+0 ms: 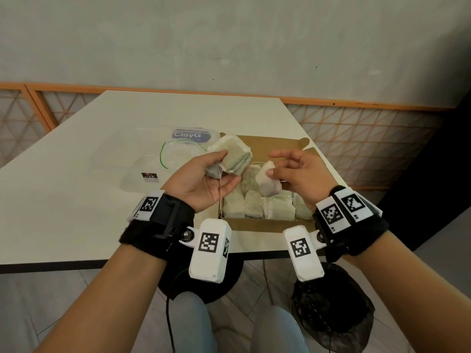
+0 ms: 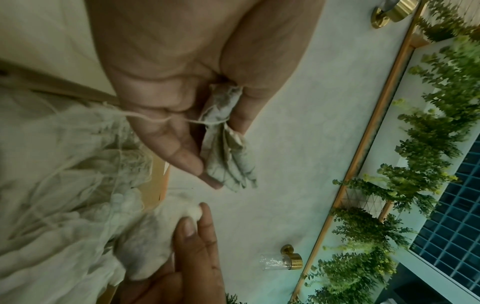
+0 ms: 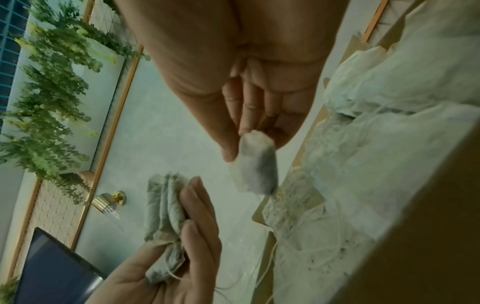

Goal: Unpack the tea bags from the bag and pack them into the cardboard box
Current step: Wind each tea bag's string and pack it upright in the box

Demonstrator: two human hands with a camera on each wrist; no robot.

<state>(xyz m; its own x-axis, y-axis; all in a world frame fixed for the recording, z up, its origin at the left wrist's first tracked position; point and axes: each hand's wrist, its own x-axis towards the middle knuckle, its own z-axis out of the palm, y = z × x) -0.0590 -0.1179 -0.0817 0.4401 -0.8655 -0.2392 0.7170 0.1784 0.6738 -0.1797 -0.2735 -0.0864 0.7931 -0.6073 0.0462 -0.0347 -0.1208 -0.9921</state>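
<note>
Both grips partly hiding tea bags

Head view looks forward and down over the table. Wrist views look close along each palm, upward. All three share the cardboard box.

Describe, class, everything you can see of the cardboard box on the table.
The cardboard box is plain brown with its lid flaps folded open, lying flat near the table's front edge, below both hands. Pale tea bags with thin strings fill most of its floor, several standing in a row along the near wall. Neither hand touches it.
</note>
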